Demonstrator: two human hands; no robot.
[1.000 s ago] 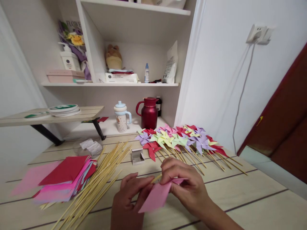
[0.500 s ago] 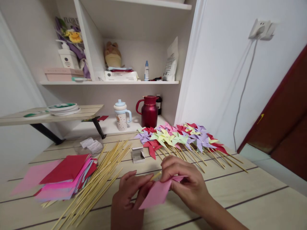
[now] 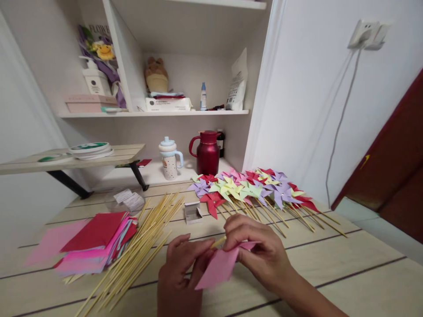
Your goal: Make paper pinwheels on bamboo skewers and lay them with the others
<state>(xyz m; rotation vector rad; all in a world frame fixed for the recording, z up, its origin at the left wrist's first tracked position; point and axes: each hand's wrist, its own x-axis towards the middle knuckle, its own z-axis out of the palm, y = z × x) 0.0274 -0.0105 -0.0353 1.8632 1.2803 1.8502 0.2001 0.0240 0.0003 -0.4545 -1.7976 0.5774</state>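
Pink paper (image 3: pixel 218 267) pinched in right hand (image 3: pixel 259 247), just beside left hand (image 3: pixel 182 266)

Pink paper (image 3: pixel 218 268) and a stick (image 3: pixel 219 241) held up over the bench (image 3: pixel 346 259).
Your right hand (image 3: pixel 259 244) pinches the folded paper; your left hand (image 3: pixel 177 270) grips the stick, tip poking out by the paper's upper edge. Loose sticks (image 3: pixel 139 248) to your left, red-topped paper stack (image 3: pixel 95 233) beside them; small open box (image 3: pixel 193 214) ahead, pinwheels (image 3: pixel 253 189) heaped right of it; speckled mug (image 3: pixel 169 166) and red jug (image 3: pixel 209 154) behind.
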